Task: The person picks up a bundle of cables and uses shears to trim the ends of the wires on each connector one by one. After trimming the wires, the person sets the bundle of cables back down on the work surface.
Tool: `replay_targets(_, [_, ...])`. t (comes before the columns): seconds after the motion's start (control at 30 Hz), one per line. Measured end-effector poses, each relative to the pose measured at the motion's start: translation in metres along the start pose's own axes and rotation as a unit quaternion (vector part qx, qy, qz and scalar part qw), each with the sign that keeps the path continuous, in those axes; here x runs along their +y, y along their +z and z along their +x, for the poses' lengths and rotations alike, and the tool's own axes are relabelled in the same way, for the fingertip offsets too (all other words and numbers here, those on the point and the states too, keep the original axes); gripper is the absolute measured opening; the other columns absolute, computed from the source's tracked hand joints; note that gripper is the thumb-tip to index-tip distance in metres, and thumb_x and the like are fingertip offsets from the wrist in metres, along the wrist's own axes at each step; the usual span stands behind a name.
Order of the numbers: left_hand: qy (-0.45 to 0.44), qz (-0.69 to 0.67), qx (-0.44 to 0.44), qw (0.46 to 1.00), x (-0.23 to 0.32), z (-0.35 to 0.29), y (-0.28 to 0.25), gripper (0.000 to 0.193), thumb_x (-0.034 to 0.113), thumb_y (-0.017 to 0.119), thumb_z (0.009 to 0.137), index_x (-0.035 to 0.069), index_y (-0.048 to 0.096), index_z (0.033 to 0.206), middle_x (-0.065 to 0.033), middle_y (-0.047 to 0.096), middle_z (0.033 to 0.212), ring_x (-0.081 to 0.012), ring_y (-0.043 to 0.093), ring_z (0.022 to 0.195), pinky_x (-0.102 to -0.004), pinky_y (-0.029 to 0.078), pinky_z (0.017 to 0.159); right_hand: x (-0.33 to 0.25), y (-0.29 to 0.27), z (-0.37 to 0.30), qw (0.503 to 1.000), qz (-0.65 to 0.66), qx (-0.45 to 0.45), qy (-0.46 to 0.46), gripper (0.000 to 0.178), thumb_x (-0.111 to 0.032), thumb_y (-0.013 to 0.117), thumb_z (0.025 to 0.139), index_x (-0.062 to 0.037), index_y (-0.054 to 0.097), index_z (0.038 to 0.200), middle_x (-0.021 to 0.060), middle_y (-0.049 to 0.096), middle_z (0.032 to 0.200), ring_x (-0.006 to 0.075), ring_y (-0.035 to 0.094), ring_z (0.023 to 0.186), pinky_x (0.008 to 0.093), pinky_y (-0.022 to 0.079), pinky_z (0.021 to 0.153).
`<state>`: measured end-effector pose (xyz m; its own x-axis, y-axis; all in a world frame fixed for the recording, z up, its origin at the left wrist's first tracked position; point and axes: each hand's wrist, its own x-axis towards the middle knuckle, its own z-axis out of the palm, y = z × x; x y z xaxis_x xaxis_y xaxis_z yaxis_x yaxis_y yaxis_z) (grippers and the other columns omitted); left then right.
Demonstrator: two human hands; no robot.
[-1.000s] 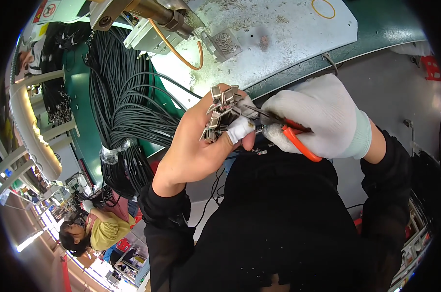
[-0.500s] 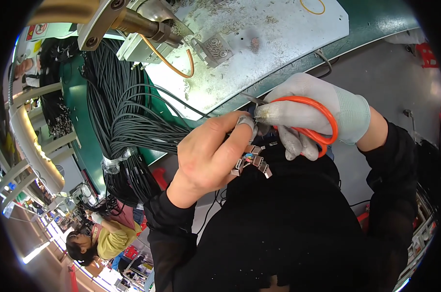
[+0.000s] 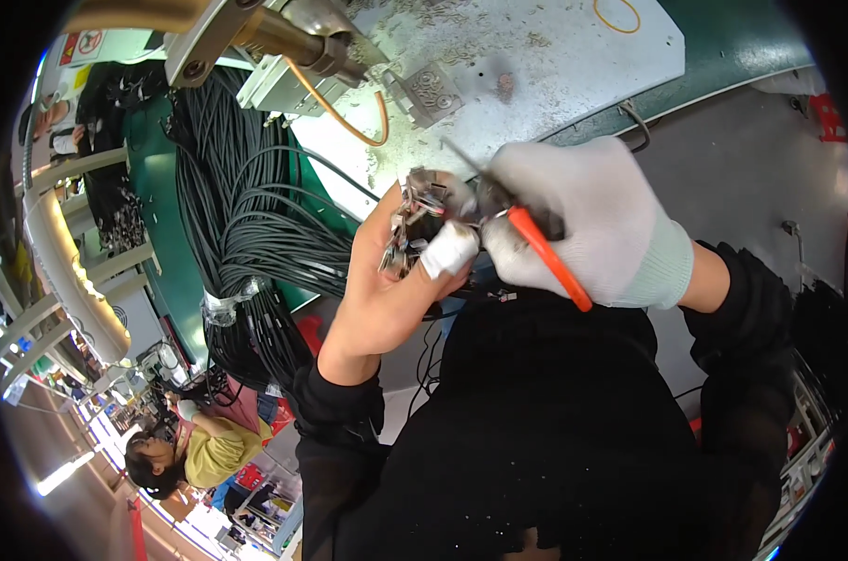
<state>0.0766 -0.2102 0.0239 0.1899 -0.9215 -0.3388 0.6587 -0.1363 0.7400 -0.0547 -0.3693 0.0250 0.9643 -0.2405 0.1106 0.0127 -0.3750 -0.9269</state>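
My left hand (image 3: 375,304), with white coverings on thumb and fingertip, is closed around several cable ends with small metal connectors (image 3: 415,224), which face up from the palm. The black cables (image 3: 279,248) they seem to belong to run off to the left. In my right hand (image 3: 597,210), in a white glove, is a pair of scissors with orange handles (image 3: 550,262). Their blade (image 3: 461,157) points up and left, close beside the connectors and the left fingertips. Motion blurs the blades, so I cannot tell whether they touch anything.
A white board (image 3: 527,84) strewn with small scraps lies on the green table (image 3: 742,42). Over its left part stands a metal machine head (image 3: 321,56) with a bent orange tube (image 3: 373,131). At lower left, a person in a yellow top (image 3: 220,453) sits at another bench.
My left hand has turned so the connectors face up instead of hanging below it. The scissors have swung from hanging around my right fingers to a grip with the blade beside the connectors.
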Motion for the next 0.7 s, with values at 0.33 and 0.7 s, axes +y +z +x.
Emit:
replay_targets(0.33, [0.147, 0.245, 0.243, 0.927, -0.003, 0.0, 0.015, 0.017, -0.002, 0.068, 0.077, 0.001, 0.058, 0.09, 0.004, 0.054, 0.068, -0.0018, 0.049, 0.06, -0.0177, 0.04, 0.054, -0.006, 0.003, 0.002, 0.928, -0.315, 0.156, -0.121, 0.033, -0.015, 0.076, 0.06, -0.0085, 0.064, 0.09, 0.0054, 0.053, 0.063, 0.0252, 0.057, 0.06, 0.0321, 0.046, 0.055])
replay_targets(0.7, [0.313, 0.368, 0.213, 0.849, -0.018, 0.005, 0.015, 0.022, -0.007, 0.058, 0.08, 0.0, 0.05, 0.1, -0.0011, 0.055, 0.077, -0.0043, 0.048, 0.061, -0.0177, 0.037, 0.054, -0.012, 0.009, -0.009, 0.995, -0.025, -0.007, 0.093, 0.015, -0.018, 0.069, 0.076, -0.0049, 0.062, 0.081, 0.0087, 0.052, 0.058, 0.0214, 0.055, 0.049, 0.0297, 0.043, 0.047])
